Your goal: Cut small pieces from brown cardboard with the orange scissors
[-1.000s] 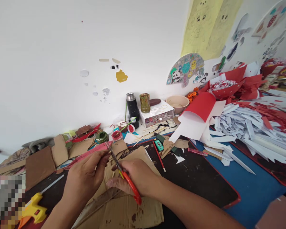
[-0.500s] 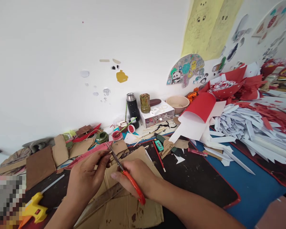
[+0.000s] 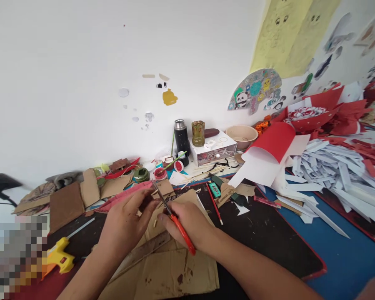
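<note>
My right hand (image 3: 189,221) is closed around the orange-handled scissors (image 3: 181,233), their metal blades pointing up and to the left. Beside the blades, the fingers of my left hand (image 3: 129,216) pinch a thin wooden stick (image 3: 154,192), mostly hidden behind the fingertips. A short pale stick piece (image 3: 155,223) shows between my hands, above the cardboard sheet (image 3: 171,275). A metal ruler (image 3: 143,252) lies across that sheet under my wrists.
A yellow glue gun (image 3: 62,255) lies at the left. Open paint jars (image 3: 141,175), a black flask (image 3: 181,135) and a white drawer box (image 3: 214,152) stand along the wall. To the right are a red pencil (image 3: 214,204) and heaped white paper strips (image 3: 328,166).
The view has shifted, so the scene sits further right. The scissor blades look closer together. A short stick piece now shows between my hands.
</note>
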The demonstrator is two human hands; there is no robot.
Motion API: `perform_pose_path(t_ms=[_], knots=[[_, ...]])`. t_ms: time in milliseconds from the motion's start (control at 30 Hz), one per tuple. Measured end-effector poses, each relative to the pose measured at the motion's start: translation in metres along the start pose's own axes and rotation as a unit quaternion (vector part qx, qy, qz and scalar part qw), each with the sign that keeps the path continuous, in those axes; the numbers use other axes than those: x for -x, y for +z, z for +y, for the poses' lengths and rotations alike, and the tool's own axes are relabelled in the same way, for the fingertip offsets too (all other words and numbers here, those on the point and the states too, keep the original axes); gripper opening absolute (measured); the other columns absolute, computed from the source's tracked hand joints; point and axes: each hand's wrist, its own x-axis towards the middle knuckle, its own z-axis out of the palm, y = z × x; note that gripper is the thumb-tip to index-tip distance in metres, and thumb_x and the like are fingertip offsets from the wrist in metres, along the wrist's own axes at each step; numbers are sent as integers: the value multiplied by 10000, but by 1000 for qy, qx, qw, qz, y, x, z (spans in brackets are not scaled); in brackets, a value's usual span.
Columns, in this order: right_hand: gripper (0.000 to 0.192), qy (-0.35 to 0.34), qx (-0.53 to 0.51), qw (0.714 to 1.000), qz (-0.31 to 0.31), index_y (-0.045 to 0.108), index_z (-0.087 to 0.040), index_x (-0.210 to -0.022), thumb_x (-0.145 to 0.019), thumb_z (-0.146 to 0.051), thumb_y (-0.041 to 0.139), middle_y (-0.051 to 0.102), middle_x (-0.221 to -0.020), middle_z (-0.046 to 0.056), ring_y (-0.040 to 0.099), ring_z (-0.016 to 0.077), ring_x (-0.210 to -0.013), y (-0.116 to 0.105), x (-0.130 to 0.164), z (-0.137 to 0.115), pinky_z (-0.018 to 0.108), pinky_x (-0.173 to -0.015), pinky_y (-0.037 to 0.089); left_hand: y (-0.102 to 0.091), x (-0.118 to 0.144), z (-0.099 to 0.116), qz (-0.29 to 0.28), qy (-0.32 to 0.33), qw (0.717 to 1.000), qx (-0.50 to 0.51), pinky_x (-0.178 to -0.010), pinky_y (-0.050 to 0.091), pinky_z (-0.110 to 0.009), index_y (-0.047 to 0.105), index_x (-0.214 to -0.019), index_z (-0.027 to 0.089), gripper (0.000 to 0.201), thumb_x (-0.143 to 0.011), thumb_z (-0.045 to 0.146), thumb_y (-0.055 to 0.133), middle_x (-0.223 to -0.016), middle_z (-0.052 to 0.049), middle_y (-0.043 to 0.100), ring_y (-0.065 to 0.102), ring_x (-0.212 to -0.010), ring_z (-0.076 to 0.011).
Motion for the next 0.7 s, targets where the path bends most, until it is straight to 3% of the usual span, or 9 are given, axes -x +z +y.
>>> perform_pose_path(t_ms=[200, 367, 500, 700], knots=[[154, -15, 19, 1000, -7, 743, -187, -972, -1022, -323, 693, 798, -855, 68, 698, 213, -751, -1, 1, 0, 290, -680, 381, -4, 1, 4, 11, -39, 999, 2, -613, 578, -262, 747, -982, 244, 236, -1078, 362, 566, -837, -15, 849, 797, -662, -200], [173, -18, 13, 1000, -7, 771, -188, -1023, -1039, -335, 682, 816, -874, 69, 733, 226, -776, -3, 3, -3, 292, -684, 412, -7, 3, 9, 39, -48, 998, -10, -606, 561, -237, 744, -1008, 237, 181, -1065, 356, 622, -832, -4, 837, 793, -662, -176], [180, -13, 8, 1000, -4, 779, -180, -1011, -1028, -351, 726, 829, -905, 82, 756, 241, -805, -3, 2, -3, 300, -714, 432, -7, 4, 10, 35, -18, 999, -34, -623, 572, -247, 759, -1028, 224, 219, -1088, 328, 576, -861, -25, 857, 821, -702, -194], [190, -20, 10, 1000, -8, 801, -189, -1062, -1029, -368, 747, 822, -889, 80, 759, 247, -808, 0, 2, 0, 298, -720, 451, -4, 3, 5, 18, -23, 998, -59, -591, 566, -277, 772, -976, 229, 320, -1109, 376, 520, -856, -44, 871, 827, -687, -223]])
